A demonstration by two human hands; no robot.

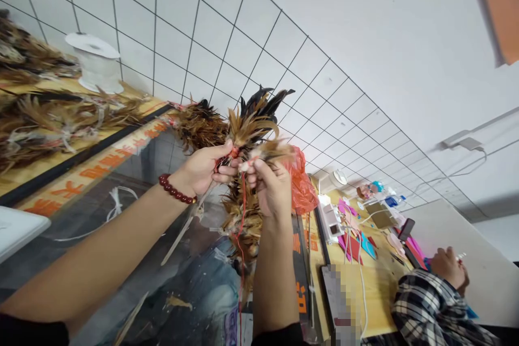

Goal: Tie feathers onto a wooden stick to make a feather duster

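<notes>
My left hand (pixel 205 168), with a dark red bead bracelet (pixel 175 190) at the wrist, is closed around the base of a bunch of brown and black feathers (pixel 248 121). A red thread (pixel 242 211) is wound at that base and hangs down. My right hand (pixel 270 186) pinches the feather stems and thread right beside the left fingers. More bound feathers (pixel 239 221) dangle below both hands.
Piles of brown feathers (pixel 48 113) and a white spool (pixel 97 65) lie on the wooden bench at left. A wire grid (pixel 227 27) covers the wall. A red plastic bag (pixel 302 184) sits behind my right hand. Another person's plaid sleeve (pixel 430 303) and hand (pixel 448 266) rest at a cluttered table.
</notes>
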